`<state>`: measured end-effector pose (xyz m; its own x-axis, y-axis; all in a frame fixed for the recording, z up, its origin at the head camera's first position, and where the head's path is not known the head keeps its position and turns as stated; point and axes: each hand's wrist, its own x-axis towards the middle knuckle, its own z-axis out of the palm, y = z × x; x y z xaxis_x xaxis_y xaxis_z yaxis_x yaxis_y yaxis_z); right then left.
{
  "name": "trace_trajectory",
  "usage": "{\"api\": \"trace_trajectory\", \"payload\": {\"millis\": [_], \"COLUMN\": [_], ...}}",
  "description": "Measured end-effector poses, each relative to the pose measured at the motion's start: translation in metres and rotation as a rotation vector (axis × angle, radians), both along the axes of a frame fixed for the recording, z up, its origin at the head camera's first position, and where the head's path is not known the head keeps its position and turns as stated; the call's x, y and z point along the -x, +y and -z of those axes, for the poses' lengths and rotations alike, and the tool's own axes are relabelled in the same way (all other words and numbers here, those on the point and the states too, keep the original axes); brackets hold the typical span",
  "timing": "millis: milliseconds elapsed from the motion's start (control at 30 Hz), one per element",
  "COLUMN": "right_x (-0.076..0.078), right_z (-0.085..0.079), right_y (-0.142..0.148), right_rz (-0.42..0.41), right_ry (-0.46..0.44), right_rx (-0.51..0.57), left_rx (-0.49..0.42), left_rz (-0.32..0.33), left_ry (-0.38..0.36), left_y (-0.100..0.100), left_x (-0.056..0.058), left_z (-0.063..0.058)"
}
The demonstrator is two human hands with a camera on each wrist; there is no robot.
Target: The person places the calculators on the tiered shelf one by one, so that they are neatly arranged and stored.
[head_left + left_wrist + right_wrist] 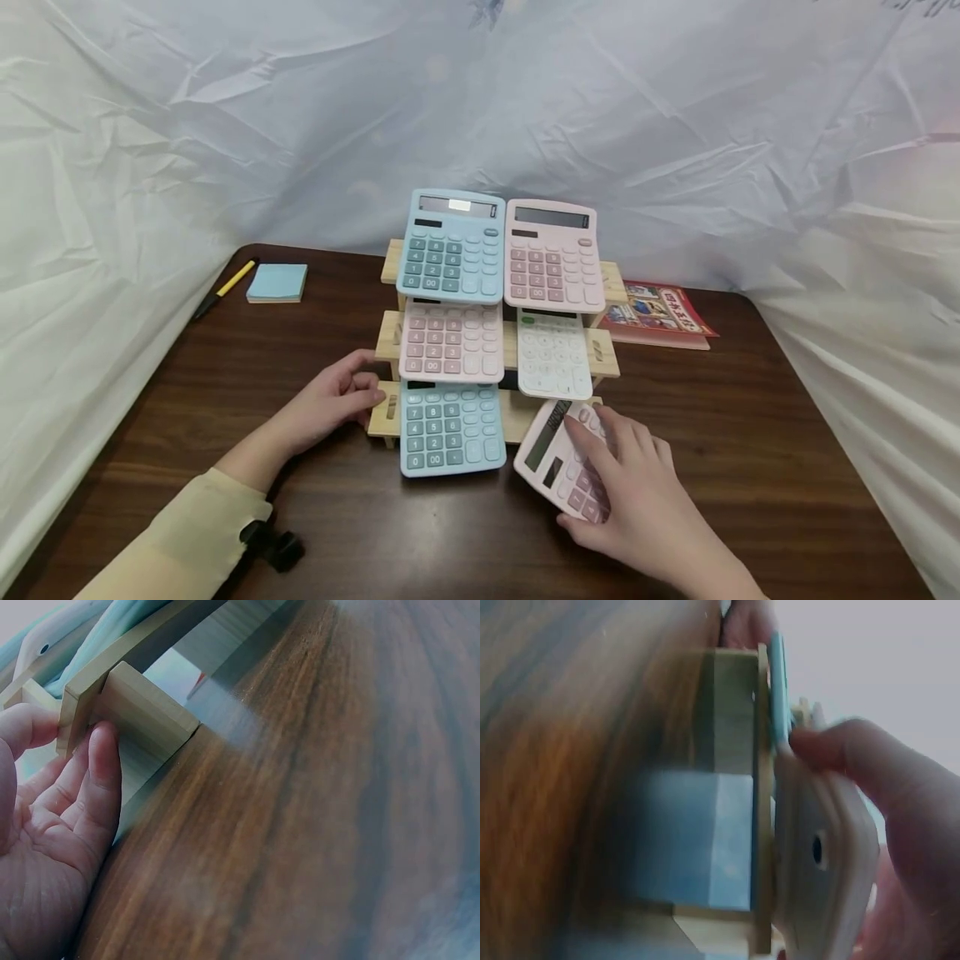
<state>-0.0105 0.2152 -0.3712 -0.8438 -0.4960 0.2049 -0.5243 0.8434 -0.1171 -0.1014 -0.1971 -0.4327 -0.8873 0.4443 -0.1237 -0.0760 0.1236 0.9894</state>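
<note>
My right hand (637, 492) grips a pink calculator (543, 446) turned askew at the right end of the lowest tier of a wooden stand (609, 354). The right wrist view shows this calculator's edge (821, 855) close against the board. With thumb and fingers, my left hand (337, 398) pinches the left end of the lowest board (79, 712). Beside the pink one, a blue calculator (452, 433) leans on that tier. A pink calculator (452, 346) and a white calculator (553, 358) occupy the middle tier; a blue (450, 250) and a pink calculator (553, 258) fill the top.
Blue sticky notes (277, 282) and a yellow-and-black pen (225, 287) lie at the table's back left. Behind the stand's right side is a red booklet (663, 312). A white sheet (450, 108) hangs around the dark wooden table (735, 450).
</note>
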Motion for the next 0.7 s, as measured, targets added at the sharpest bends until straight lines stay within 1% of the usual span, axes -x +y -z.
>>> {"api": "trace_trajectory", "payload": {"millis": [300, 367, 433, 533, 633, 700], "right_x": [0.01, 0.01, 0.01, 0.009, 0.009, 0.009], "right_z": [0.008, 0.01, 0.013, 0.013, 0.011, 0.01], "right_y": [-0.017, -0.021, -0.025, -0.025, -0.02, -0.017], "right_rz": [0.106, 0.131, 0.136, 0.103, 0.024, -0.028], "right_ry": [0.085, 0.093, 0.083, 0.052, 0.013, 0.005], "right_rx": [0.079, 0.097, 0.116, 0.11, 0.069, 0.051], "left_rx": [-0.014, -0.011, -0.01, -0.012, -0.017, -0.019], "left_rz": [0.009, 0.009, 0.008, 0.009, 0.009, 0.009], "left_ry": [-0.011, -0.01, -0.01, -0.008, -0.008, -0.007], "left_y": [0.001, 0.001, 0.001, 0.001, 0.001, 0.001], "left_x": [0.001, 0.001, 0.0, 0.0, 0.0, 0.0], "left_z": [0.0, 0.0, 0.0, -0.001, -0.001, -0.001]}}
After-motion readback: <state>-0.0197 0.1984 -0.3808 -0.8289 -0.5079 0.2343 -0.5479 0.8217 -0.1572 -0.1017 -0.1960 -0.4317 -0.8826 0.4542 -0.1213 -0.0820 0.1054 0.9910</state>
